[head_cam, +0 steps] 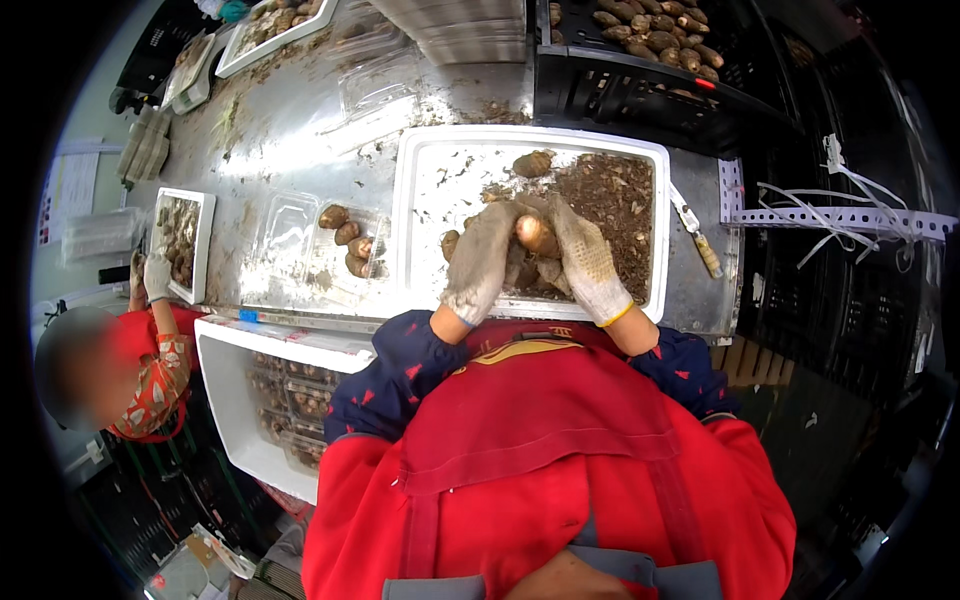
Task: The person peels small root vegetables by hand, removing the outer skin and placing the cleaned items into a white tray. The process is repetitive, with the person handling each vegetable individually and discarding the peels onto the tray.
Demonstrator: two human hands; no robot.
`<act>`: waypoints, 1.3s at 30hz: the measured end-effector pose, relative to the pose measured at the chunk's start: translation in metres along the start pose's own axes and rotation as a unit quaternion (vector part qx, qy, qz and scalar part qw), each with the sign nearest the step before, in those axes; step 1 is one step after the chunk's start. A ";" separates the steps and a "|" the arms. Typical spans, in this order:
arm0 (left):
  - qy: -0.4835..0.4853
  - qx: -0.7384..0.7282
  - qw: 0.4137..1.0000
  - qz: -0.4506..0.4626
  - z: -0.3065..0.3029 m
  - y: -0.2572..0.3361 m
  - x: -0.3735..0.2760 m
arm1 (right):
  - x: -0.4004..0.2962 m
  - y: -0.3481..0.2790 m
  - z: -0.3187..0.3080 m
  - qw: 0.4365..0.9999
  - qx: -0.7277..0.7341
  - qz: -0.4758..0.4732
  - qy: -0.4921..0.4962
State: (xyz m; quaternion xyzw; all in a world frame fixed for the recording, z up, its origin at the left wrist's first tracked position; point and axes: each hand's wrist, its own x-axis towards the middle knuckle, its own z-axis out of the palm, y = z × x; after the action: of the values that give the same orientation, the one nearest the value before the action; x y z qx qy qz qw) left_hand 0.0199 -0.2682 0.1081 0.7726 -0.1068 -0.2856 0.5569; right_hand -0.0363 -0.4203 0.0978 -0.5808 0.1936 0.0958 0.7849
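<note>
Over a white foam tray (661, 225), my left hand (482, 262) and my right hand (591, 255) cup a small taro corm (535, 234), its pale end facing me. Both wear soiled knitted work gloves. Below the held corm, more corms or debris show partly between the hands. Another taro corm (532, 163) lies in the tray beyond my fingers, and one more (450, 244) sits left of my left hand. Brown soil and skin scraps (611, 187) cover the tray's right side. My fingertips are partly hidden behind the gloves.
An unlidded clear plastic clamshell (289, 232) holding several corms stands left of the tray. A knife (705, 253) lies at right. Behind is a black crate (637, 82) of corms. A white foam box (277, 337) holds filled packs. A co-worker (142, 375) handles another tray (202, 247).
</note>
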 end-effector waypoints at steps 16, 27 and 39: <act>0.003 -0.085 0.987 -0.134 0.004 0.023 -0.014 | -0.014 -0.004 0.008 0.979 -0.104 -0.165 -0.051; 0.117 -0.162 0.971 -0.128 0.012 0.003 -0.032 | -0.013 0.001 0.003 0.972 -0.059 -0.220 -0.050; 0.149 -0.091 0.982 -0.068 0.009 0.011 -0.031 | -0.028 -0.031 0.010 0.995 -0.056 -0.006 -0.087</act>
State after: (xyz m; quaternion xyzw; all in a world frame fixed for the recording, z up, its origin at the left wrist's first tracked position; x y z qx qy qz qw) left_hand -0.0088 -0.2644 0.1260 0.7582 0.0562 -0.2128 0.6137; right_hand -0.0480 -0.4182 0.1390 -0.6148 0.1154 0.1517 0.7653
